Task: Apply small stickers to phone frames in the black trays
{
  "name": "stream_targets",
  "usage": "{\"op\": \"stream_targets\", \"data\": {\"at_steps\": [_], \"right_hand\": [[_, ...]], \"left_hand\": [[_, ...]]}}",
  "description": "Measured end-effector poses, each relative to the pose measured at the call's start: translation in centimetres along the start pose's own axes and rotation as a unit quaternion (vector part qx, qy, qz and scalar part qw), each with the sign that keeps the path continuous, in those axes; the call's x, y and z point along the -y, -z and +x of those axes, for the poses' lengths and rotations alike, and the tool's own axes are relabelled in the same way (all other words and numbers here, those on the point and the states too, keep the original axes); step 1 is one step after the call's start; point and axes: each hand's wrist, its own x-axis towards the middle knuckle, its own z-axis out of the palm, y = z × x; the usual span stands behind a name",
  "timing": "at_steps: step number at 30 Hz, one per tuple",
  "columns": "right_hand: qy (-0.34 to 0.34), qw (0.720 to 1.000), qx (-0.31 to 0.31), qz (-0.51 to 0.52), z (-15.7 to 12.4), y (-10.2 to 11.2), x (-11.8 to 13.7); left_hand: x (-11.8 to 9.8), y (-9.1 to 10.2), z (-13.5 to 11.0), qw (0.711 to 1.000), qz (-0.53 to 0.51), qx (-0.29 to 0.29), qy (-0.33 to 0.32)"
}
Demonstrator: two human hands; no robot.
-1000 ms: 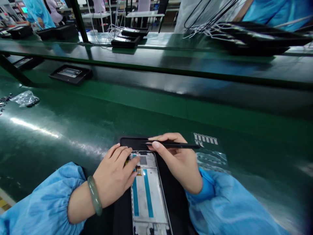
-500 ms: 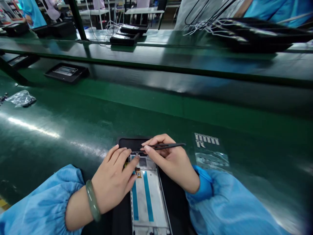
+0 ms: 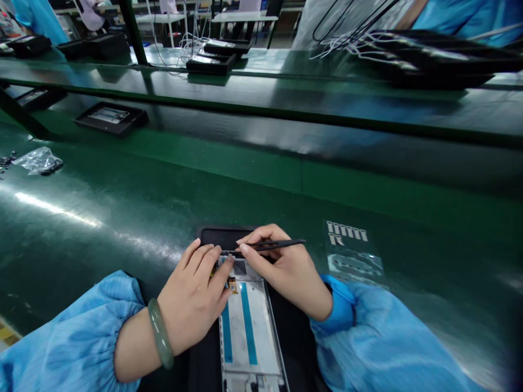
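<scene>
Close in, left hand (image 3: 192,296) flat, fingers spread on the phone frame (image 3: 249,326), pinning it in the black tray (image 3: 223,237). Right hand (image 3: 286,272) pinches thin tweezers (image 3: 278,245), tips at the frame's top edge. My read: a slip could scratch the small orange connector (image 3: 232,285). Beyond lies a sticker sheet (image 3: 347,233); far left, a plastic bag (image 3: 37,160).

Light-blue gathered sleeves (image 3: 73,332); 1 green bangle (image 3: 160,341) on left wrist.

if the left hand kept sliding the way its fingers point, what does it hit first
Probably the right hand, whose fingertips sit just past the left hand over the top of the phone frame; depth is hard to judge.
</scene>
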Motion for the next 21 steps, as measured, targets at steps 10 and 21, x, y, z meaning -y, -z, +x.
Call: {"op": "stream_targets", "data": {"at_steps": [10, 21], "right_hand": [[0.002, 1.0, 0.001, -0.016, 0.2, -0.09, 0.2], [0.019, 0.999, -0.033, -0.01, -0.22, 0.15, 0.05]], "left_hand": [[-0.02, 0.11, -0.01, 1.0, 0.002, -0.003, -0.001], [-0.03, 0.12, 0.07, 1.0, -0.004, -0.009, -0.001]]}}
